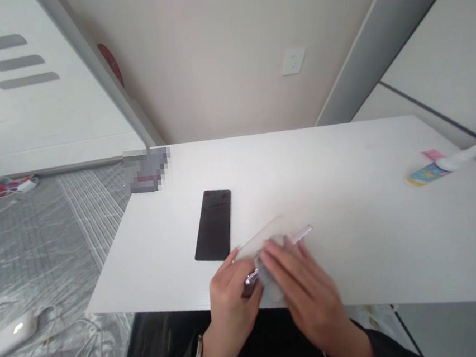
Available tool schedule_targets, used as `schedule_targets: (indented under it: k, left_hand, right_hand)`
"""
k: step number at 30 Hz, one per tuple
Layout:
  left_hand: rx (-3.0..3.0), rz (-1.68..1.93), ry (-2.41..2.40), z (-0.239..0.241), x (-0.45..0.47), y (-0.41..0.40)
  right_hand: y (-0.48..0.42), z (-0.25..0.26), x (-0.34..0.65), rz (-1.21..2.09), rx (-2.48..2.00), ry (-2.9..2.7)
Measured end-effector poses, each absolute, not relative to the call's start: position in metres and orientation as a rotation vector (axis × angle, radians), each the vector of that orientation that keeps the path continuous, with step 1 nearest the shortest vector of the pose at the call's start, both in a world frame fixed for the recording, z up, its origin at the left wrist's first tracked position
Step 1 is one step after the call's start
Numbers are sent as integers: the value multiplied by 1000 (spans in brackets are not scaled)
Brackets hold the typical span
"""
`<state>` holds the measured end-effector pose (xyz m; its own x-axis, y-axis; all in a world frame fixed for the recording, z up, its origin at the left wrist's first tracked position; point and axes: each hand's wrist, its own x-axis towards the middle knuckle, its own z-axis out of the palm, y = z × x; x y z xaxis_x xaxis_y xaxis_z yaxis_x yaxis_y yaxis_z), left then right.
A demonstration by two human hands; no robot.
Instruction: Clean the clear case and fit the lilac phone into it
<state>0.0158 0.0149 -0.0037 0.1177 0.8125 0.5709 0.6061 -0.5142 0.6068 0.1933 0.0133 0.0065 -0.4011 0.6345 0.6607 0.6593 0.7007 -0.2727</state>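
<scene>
My left hand (231,294) grips the near end of a slim phone-like slab (269,237) that lies tilted near the front edge of the white table (348,190). My right hand (305,290) lies over the slab and presses a pale grey cloth (271,279) onto it, fingers bent around the cloth. A second black phone (213,224) lies flat on the table just to the left of both hands, screen dark, touched by neither.
A small spray bottle (443,169) lies on its side at the table's right edge beside a pink slip (432,155). A blurred-out object (148,169) sits at the far left corner. Cables and a white adapter (15,332) lie on the floor at left.
</scene>
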Motion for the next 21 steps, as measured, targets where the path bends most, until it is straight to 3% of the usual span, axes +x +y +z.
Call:
schedule_targets:
  k: [7, 11, 15, 21]
  left_hand:
    - [2213, 1276, 1389, 1, 18, 11]
    - [2237, 1376, 1384, 2, 21, 11]
    - [2231, 1372, 1444, -3, 23, 11]
    - [2236, 1461, 1426, -9, 24, 13]
  right_hand:
    - [16, 4, 196, -223, -1237, -2187]
    - [17, -5, 200, -286, -908, -2370]
    - [22, -12, 201, -318, -1065, -2252]
    - [23, -22, 207, -328, -928, -2255]
